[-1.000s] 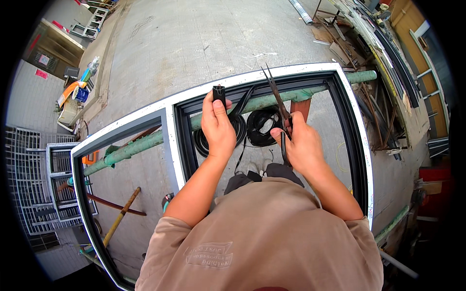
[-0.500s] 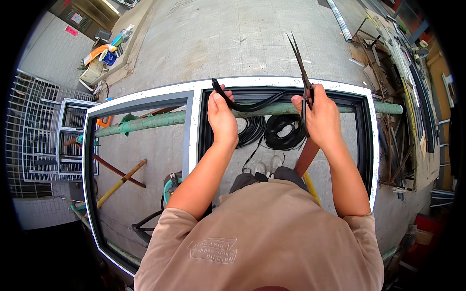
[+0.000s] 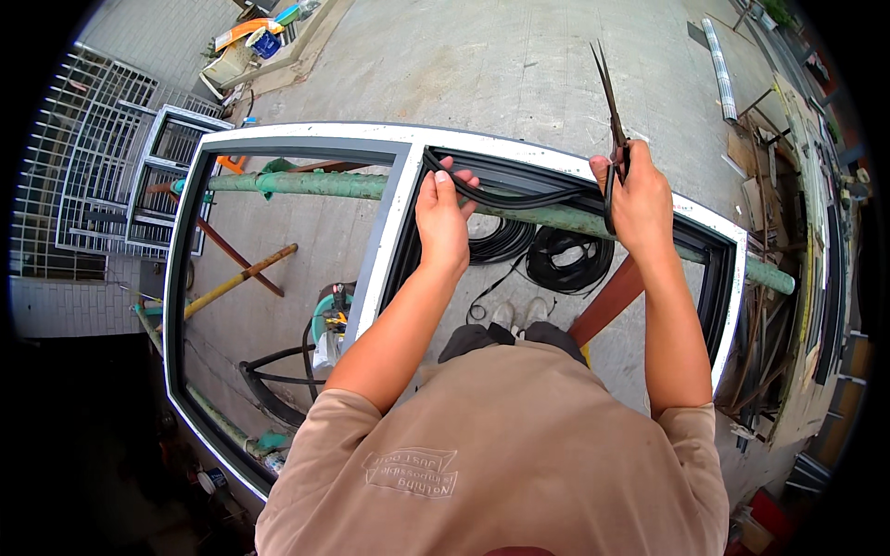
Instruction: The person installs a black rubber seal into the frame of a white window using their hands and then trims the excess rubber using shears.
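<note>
Strip end has dropped since the previous frame: it stuck up near the top rail half a second ago and now sits at the upper-left corner of the frame's right-hand opening. Left hand (image 3: pixel 441 221) has followed it there; its thumb and loosely curled fingers pinch the black strip (image 3: pixel 519 200) close to that end. Right hand (image 3: pixel 643 199) grasps dark scissors (image 3: pixel 615 116) by the handles, blades pointing away from the body and just slightly apart. Strip sags from left hand along the inner side of the top rail toward right hand; whether right hand also touches it, cannot tell.

Both hands are over the white-and-grey window frame (image 3: pixel 306 136), left hand just right of its divider (image 3: pixel 393 218). Green pole (image 3: pixel 324 183) runs crosswise below the frame. Seen through the right-hand opening: two black coils on the ground, left coil (image 3: pixel 491 246) and right coil (image 3: pixel 547 274), side by side; a red-brown beam (image 3: pixel 607 304) slants near them, and the person's shoes (image 3: pixel 536 311) are closer in. Through the other opening: yellow pole (image 3: pixel 246 274), black tubing (image 3: pixel 264 397). Farther out: metal grille (image 3: pixel 102 157) at left, blue bucket (image 3: pixel 263 43) upper left, silvery bundle (image 3: pixel 719 69) upper right.
</note>
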The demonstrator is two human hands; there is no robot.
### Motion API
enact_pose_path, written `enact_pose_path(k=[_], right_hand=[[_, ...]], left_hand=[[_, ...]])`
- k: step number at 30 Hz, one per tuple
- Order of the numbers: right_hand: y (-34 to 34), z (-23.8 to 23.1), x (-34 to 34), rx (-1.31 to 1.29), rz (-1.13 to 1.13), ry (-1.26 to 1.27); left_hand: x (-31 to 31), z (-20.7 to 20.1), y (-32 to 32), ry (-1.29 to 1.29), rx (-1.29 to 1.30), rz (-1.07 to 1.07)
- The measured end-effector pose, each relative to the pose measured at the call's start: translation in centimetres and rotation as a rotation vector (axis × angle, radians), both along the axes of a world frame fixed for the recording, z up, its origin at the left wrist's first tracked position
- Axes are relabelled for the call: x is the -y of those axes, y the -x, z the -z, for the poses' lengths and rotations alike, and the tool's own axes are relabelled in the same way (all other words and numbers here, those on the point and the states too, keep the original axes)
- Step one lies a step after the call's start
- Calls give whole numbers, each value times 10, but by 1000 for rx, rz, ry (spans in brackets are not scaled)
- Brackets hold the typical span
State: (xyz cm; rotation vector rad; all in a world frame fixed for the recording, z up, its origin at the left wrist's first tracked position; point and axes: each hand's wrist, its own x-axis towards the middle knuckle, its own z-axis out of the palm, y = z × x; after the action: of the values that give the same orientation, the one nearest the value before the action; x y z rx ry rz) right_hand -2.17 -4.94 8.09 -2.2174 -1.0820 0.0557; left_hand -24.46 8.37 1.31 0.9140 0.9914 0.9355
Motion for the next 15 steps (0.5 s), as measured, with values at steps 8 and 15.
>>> enact_pose_path(k=[8,15], right_hand=[[-51,25,-19,94,72,-71],[-58,54,-26,3,109,-187]], left_hand=[[7,10,11,98,-71,-9],[-1,17,9,250,-150,91]])
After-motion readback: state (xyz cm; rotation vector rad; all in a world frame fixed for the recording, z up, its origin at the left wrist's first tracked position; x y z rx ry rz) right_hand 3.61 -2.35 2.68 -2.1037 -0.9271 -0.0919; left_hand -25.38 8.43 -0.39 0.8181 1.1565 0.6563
